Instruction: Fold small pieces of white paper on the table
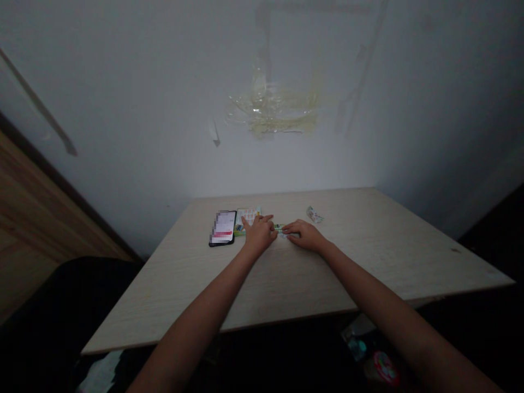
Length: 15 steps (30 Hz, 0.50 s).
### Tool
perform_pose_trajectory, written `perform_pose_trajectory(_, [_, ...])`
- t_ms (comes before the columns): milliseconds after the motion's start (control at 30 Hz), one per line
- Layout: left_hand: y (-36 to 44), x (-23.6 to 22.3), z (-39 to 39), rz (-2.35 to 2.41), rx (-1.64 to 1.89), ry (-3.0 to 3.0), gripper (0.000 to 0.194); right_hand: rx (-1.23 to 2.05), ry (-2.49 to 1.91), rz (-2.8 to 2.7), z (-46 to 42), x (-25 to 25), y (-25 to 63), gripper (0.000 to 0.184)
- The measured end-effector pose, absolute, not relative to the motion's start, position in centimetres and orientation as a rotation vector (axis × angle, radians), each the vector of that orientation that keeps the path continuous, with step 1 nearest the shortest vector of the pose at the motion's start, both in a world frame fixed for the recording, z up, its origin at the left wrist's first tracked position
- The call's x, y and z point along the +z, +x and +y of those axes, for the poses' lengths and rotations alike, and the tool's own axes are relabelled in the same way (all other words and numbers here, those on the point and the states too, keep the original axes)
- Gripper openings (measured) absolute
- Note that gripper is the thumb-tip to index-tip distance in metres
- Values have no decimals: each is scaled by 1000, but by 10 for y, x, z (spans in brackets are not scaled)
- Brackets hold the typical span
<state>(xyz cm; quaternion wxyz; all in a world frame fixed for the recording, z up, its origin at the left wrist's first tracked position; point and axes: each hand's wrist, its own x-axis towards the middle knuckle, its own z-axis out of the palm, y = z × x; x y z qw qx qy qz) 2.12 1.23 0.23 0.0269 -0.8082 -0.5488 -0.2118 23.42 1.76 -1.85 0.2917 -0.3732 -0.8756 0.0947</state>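
A small, narrow piece of printed paper (279,226), green and white, lies on the table between my two hands. My left hand (258,233) presses its thumb and forefinger on the paper's left end, with its other fingers spread out to the left. From the other side, my right hand (306,234) holds down the right end, fingers close together and bent over it. Much of this paper is hidden under the fingers. Behind my left hand lies a printed card or sheet (248,214) with rows of small pictures, partly covered by the hand.
A phone (223,228) with a lit screen lies left of the sheet. A crumpled printed wrapper (314,214) sits beyond my right hand. The pale wooden table (368,245) meets a wall with old tape (282,112). Below its front edge is a round pink-rimmed item (385,367).
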Motion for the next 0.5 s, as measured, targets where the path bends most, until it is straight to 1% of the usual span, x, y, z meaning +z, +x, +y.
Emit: perform_pose_trajectory(500, [26, -1, 5, -1653, -591, -2487, 30, 248, -986, -2340, 24, -27, 236, 26])
